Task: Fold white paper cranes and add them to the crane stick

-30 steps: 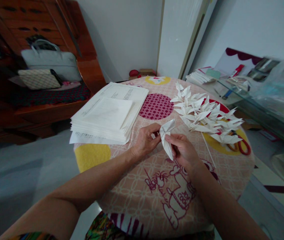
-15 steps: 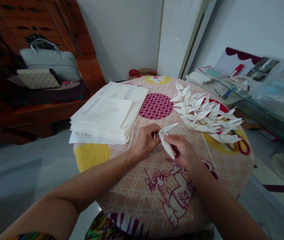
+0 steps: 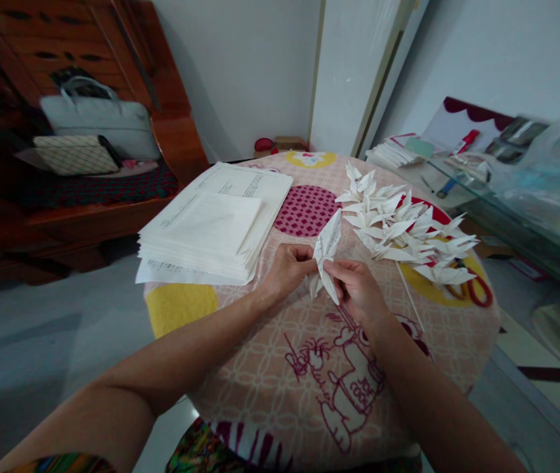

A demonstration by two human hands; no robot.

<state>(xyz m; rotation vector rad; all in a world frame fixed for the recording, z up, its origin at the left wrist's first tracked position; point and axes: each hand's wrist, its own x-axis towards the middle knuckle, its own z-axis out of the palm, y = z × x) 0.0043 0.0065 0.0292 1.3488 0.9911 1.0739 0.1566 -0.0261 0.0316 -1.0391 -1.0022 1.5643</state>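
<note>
Both my hands pinch a white folded paper piece (image 3: 326,255) above the middle of a round table with a patterned cloth (image 3: 270,374). My left hand (image 3: 287,269) grips its left side with closed fingers. My right hand (image 3: 356,289) holds its lower right part between thumb and fingers. The piece stands nearly upright, one pointed flap up. Just beyond it to the right lies a pile of finished folded paper shapes (image 3: 402,233). A thick stack of white sheets (image 3: 215,226) rests to the left of my hands.
Red-handled scissors (image 3: 474,289) lie at the right rim, partly under the folded shapes, beside a thin white stick (image 3: 410,299). A glass table with books and a plastic bag (image 3: 545,177) stands on the right. A wooden bench with bags (image 3: 92,128) is at left.
The folded piece has been turned: its long flap pointed right half a second ago and now points up. Both hands stayed in place over the table.
</note>
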